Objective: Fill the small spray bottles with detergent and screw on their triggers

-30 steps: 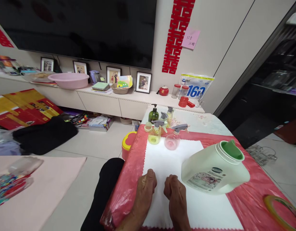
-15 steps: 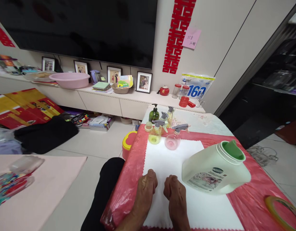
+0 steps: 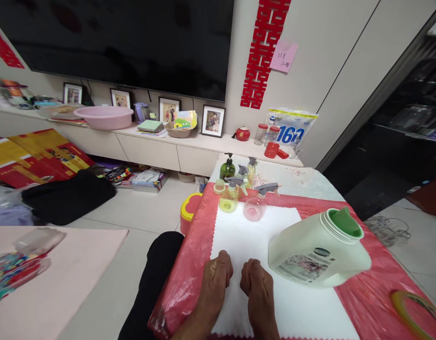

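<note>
My left hand [image 3: 213, 283] and my right hand [image 3: 257, 290] rest side by side as loose fists on a white cloth [image 3: 260, 264] that lies over a red plastic table cover [image 3: 189, 264]. Nothing shows in either fist. A pale green detergent jug [image 3: 317, 250] with its cap off stands on the cloth just right of my right hand, not touched. At the cloth's far edge stand a small yellow spray bottle [image 3: 228, 198] and a pink spray bottle [image 3: 255, 205].
Behind the sprayers stand a dark green pump bottle [image 3: 227, 167] and more small bottles. A tape roll [image 3: 414, 309] lies at the table's right front. A yellow-red stool [image 3: 189, 210] sits on the floor left of the table. A pink table [image 3: 62, 278] is at left.
</note>
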